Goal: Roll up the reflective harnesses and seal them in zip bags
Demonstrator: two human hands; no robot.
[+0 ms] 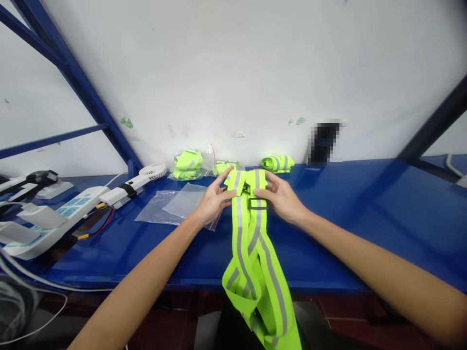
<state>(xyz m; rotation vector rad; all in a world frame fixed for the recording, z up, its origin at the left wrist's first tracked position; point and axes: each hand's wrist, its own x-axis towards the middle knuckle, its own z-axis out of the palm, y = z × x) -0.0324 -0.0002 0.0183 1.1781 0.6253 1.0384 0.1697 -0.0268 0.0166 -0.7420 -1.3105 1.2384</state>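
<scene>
Between my two hands is a neon yellow-green reflective strap vest (239,228) with grey stripes. My left hand (215,197) pinches its folded upper end from the left, thumb in front. From the right, my right hand (282,197) grips the same bundled end between thumb and fingers. Just under the right thumb a black slider buckle (258,203) shows on one strap. The long loops of the vest hang down over the table's front edge toward my lap. Some fingers are hidden behind the folded straps.
Flat clear plastic bags (160,206) lie left of my hands. Along the wall are a bagged yellow-green bundle (188,164), another bundle (226,166) and a rolled one (277,163). A power strip (78,209), white fan (153,171) and cables occupy the left of the blue table (346,233).
</scene>
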